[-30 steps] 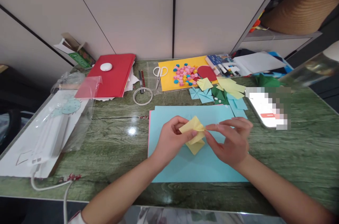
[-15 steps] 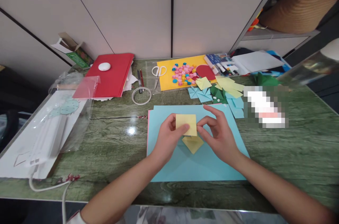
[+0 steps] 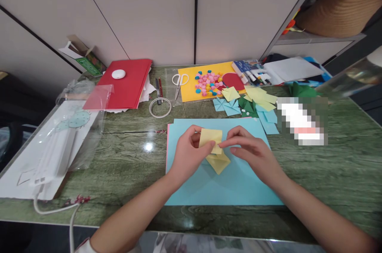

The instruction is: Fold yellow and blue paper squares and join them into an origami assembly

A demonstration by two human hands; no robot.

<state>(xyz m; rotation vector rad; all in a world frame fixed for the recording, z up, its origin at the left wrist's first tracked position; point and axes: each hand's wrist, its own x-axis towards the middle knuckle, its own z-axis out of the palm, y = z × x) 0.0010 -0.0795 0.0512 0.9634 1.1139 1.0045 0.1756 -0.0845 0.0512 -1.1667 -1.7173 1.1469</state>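
Note:
My left hand [image 3: 191, 149] pinches a small pale yellow folded paper [image 3: 208, 136], its thumb lying across the front. Below that paper hangs or lies another yellow folded piece [image 3: 219, 163] with a pointed lower end; whether the two are joined I cannot tell. My right hand [image 3: 253, 153] is open, fingers stretched out to the left. Its index fingertip reaches the right edge of the held paper, where a tiny whitish spot shows. Under both hands lies a stack of light blue sheets [image 3: 191, 193].
Behind the sheets are yellow paper pieces [image 3: 259, 95], blue folded papers [image 3: 231, 106], pink and blue pellets [image 3: 209, 81], scissors [image 3: 180, 81] and a tape roll [image 3: 160, 116]. To the left are a red folder [image 3: 128, 85] and a white power strip [image 3: 55, 153].
My right hand has shifted from pinching at the paper's right edge to stretched fingers, with the index finger at its front. The yellow paper has tilted slightly in my left hand.

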